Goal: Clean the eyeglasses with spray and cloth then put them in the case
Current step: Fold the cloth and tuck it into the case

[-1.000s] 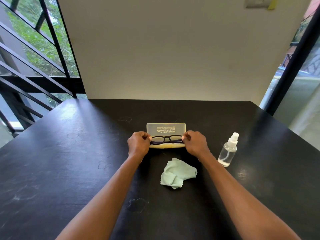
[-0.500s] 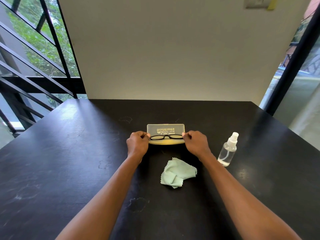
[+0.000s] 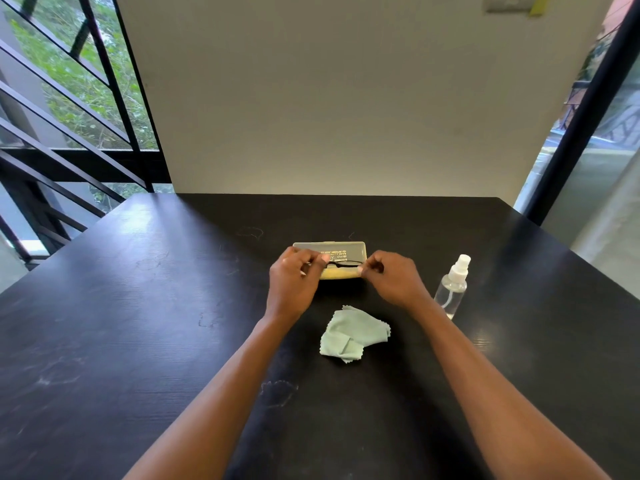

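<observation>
I am looking down at a dark table [image 3: 138, 323] with a faint wood grain and pale scuffs across it, and both my bare hands are working at the open glasses case [image 3: 358, 251] near its middle. The case is a shallow rectangle with rounded corners; its raised lid is a cloudy, see-through plastic carrying a few lines of small print, upside down from where I am sitting and too fine for me to read, and the tray below looks pale yellow. The glasses [image 3: 343, 263] are lying inside it, a thin black frame of which I am seeing only the middle stretch between my hands. My left hand [image 3: 291, 285] is curling at the left end of the case, fingers bent in toward the frame, and my right hand [image 3: 394, 278] is pinching at the right end with thumb and forefinger drawn together; whether either is actually gripping the frame or just resting against the case, I cannot tell. Nearer to me the cloth [image 3: 353, 336] is lying crumpled, soft mint green with zigzag edges. To the right a small clear plastic spray bottle [image 3: 452, 289] is standing upright with a white nozzle, unlabelled as far as I am seeing.
</observation>
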`<state>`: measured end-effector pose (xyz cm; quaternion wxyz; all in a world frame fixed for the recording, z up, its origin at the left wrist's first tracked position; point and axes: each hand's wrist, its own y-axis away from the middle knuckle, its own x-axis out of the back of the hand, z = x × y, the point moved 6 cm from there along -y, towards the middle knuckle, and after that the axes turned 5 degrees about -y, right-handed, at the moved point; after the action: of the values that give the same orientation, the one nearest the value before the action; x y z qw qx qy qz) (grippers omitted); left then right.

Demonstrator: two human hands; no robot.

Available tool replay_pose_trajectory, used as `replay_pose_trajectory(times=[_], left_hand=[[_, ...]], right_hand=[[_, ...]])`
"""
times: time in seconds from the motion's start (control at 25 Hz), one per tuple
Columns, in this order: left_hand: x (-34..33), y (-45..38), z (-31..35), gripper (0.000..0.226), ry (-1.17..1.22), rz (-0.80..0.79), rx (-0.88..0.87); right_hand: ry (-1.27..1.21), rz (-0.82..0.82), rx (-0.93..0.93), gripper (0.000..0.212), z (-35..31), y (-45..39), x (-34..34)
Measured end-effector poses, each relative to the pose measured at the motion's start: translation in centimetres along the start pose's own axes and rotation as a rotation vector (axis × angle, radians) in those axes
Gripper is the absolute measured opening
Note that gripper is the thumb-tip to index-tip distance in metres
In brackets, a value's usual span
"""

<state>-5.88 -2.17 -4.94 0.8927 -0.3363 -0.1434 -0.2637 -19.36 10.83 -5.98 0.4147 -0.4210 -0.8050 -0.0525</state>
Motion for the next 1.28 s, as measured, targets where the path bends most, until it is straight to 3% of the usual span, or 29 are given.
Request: replay_pose_trajectory(times=[0.12,0.24,0.4,0.6,0.68,0.76,0.84,0.92,1.16,1.28], left_hand=[[-2.1,1.3,0.4,0.012,-0.05,-0.29,-0.037],[-3.8,2.9,-0.5,0.017,-0.24,-0.527,-0.032],[-4.4,3.7,-1.2,0.023,-0.368,-0.586,-0.043],[-5.0,3.8,-1.2,0.014,-0.391,-0.651,0.026],[-4.8,3.9,-0.9,0.01,-0.253,-0.63,0.13],[-4.5,4.0,-0.6,0.008,0.06,-0.603,0.315],[-4.4,4.1,-0.1,0.02,0.396,-0.597,0.472],[-3.9,4.0,0.7,0.019,0.565,-0.615,0.539],[-1.2,2.1,3.4,0.017,0.637,-0.554,0.44],[0.4,0.7,4.6,0.017,0.678,-0.511,0.358]], right_hand=[[0.074,-0.272,-0.056,0.014,0.4,1.2,-1.6],[0.105,-0.37,-0.08,0.015,0.8,2.2,-2.2],[0.081,-0.414,-0.065,0.014,0.8,3.1,-2.4],[0.078,-0.388,-0.066,0.005,0.7,3.6,-2.8],[0.022,-0.346,-0.051,0.003,0.6,3.5,-2.6],[-0.151,-0.322,-0.059,0.005,0.2,3.5,-2.3],[-0.36,-0.324,-0.063,0.01,-0.5,3.6,-2.1],[-0.504,-0.314,-0.054,0.011,-1.3,3.7,-1.7],[-0.743,-0.353,-0.103,0.024,-2.6,3.5,-0.5],[-0.699,-0.446,-0.109,0.025,-2.4,3.7,-0.3]])
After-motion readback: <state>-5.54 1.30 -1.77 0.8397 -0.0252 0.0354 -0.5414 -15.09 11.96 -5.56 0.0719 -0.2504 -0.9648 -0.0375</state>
